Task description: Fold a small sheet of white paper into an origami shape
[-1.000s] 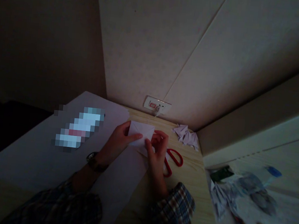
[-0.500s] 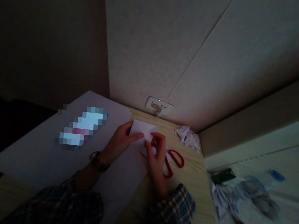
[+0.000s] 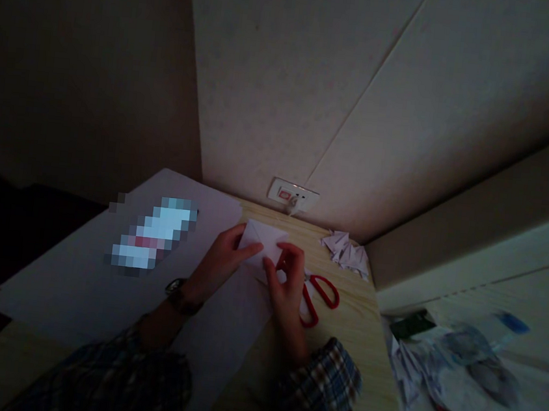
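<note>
Tabletop, pale wood-grain (image 3: 353, 344), against a pale, faintly patterned wall (image 3: 287, 89) with a slanting seam. Socket plate, white, rectangular, with a red switch (image 3: 281, 187); a whitish plug (image 3: 295, 206) seated in it. Sheets of large plain white paper (image 3: 63, 294), overlapping, at the table's left; on them, a bright oblong screen (image 3: 156, 233), display pixelated. Scissors with red looped handles (image 3: 313, 306), right of the sheets, blades mostly hidden. Cluster of pointed, folded white paper pieces (image 3: 346, 253), far right corner. Lower, beyond the right edge: crumpled or folded white paper (image 3: 407, 370), a dark green flat item (image 3: 412, 324), and a clear, blue-ended object (image 3: 470, 346), perhaps a plastic bottle, too blurred to confirm.
</note>
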`<state>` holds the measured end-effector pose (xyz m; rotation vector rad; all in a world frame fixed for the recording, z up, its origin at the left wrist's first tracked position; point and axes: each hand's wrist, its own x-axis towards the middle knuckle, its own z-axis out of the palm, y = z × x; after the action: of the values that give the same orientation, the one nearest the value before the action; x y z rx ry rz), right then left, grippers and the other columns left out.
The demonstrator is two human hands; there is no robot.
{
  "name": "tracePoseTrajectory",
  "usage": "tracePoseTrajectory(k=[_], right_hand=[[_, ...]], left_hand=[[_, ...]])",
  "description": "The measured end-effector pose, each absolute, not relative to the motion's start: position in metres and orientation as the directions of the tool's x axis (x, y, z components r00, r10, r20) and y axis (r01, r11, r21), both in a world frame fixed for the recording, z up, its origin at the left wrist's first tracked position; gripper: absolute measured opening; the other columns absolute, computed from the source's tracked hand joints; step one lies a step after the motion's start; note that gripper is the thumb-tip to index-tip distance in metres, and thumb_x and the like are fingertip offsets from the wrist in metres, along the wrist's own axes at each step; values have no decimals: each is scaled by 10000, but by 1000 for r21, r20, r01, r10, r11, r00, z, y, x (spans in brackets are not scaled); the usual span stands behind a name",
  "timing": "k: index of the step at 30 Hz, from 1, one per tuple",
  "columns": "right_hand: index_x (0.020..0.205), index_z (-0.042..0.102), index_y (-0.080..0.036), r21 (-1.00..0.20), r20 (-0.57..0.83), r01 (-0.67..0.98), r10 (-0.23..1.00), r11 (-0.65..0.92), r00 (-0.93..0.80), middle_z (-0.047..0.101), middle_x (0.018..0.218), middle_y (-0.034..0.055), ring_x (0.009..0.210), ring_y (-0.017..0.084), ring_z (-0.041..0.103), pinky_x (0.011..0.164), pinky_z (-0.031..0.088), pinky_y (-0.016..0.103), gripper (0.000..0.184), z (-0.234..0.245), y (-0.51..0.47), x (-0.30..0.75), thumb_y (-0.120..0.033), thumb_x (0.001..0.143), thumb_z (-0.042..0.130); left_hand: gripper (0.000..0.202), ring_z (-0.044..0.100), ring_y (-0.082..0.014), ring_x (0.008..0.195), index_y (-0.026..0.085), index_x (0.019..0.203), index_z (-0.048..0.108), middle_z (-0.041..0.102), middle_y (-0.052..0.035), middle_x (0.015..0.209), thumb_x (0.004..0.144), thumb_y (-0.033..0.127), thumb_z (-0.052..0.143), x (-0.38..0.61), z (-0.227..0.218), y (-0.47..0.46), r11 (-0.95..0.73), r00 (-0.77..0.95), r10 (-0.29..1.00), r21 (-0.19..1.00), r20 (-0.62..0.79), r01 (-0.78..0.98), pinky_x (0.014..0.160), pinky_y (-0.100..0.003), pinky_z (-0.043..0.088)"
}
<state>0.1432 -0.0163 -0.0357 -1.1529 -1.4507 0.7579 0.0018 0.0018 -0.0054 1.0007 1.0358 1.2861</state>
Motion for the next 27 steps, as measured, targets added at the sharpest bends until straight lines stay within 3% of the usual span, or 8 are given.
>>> tracePoseTrajectory(k=[7, 10, 16, 21, 27], right_hand=[[1070, 569, -241, -890, 392, 258, 920, 376, 12, 570, 876, -4, 745, 142, 543, 661, 469, 271, 204, -33, -15, 145, -249, 868, 594], [1004, 626, -235, -853, 454, 289, 891, 434, 2, 590, 1017, 35, 863, 155, 583, 692, 492, 274, 131, -28, -15, 147, -248, 907, 539], [998, 692, -247, -838, 470, 320, 883, 441, 14, 506, 1363, 67, 1076, 187, 581, 863, 511, 339, 182, -27, -15, 151, -262, 940, 520], [1100, 694, -280, -821, 477, 325, 877, 469, -61, 598, 1305, 57, 1227, 220, 538, 1044, 430, 432, 238, -31, -12, 154, -269, 948, 512], [1166, 670, -296, -817, 474, 338, 878, 466, -65, 588, 1281, 63, 1192, 224, 551, 1006, 461, 429, 278, -31, -12, 154, -279, 943, 505]], left_hand=[[299, 654, -197, 790, 137, 894, 643, 712, -32, 854, 659, 278, 762, 1, -10, 2, 45, 12, 999, 966, -44, -255, 724, -295, 510], [305, 639, -188, 762, 138, 892, 641, 700, -21, 826, 644, 263, 767, 1, -11, 3, 32, 4, 999, 969, -32, -244, 692, -281, 499], [304, 640, -201, 804, 134, 936, 658, 714, -42, 904, 664, 258, 714, 0, -7, 3, 22, 24, 1000, 992, -19, -128, 710, -281, 491], [280, 620, -191, 778, 132, 911, 644, 693, -26, 849, 671, 269, 689, -2, -5, 3, 7, 0, 1000, 998, -7, -64, 697, -272, 483], [267, 607, -188, 748, 134, 879, 647, 671, -17, 822, 676, 304, 684, -4, 1, 3, 13, -41, 999, 1000, -12, 17, 674, -270, 476]])
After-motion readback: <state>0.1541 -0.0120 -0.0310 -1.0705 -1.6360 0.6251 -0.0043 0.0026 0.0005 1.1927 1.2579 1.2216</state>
